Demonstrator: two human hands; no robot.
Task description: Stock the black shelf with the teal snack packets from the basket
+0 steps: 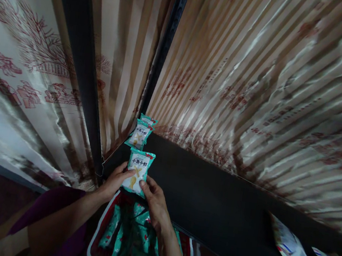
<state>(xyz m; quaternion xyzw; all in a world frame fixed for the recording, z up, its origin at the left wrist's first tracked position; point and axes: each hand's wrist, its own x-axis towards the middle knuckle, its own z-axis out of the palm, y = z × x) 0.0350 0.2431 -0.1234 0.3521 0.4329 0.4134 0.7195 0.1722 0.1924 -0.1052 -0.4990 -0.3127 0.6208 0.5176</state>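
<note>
The left hand (115, 181), partly closed, is gripping the left edge of a turquoise-and-white 小鱼小虾 snack bag (137, 170), its thumb lying across the front. The right hand (155, 197) is pinching the lower right corner with a bent thumb and fingers, so the bag is sitting upright between both hands, just below the frame's centre. Matching bags (139, 134) are standing in a row just behind it.

At the left, a pale sheet (34, 43) with red-brown drawings is hanging beside a dark post (84, 45); below it, a purple garment (51, 200) is showing. A red basket (102, 222) with a white rim is holding more turquoise packets (144, 231) at bottom centre. A black shelf (201, 182) is running towards the lower right, where two striped packages (293, 249) are lying beneath a pleated, printed curtain (244, 70).

The fingers are partly hiding behind the bag; the right forearm is covering some basket contents. The bottom edge is cutting off the basket, and dimness is blurring the striped packages' print.
</note>
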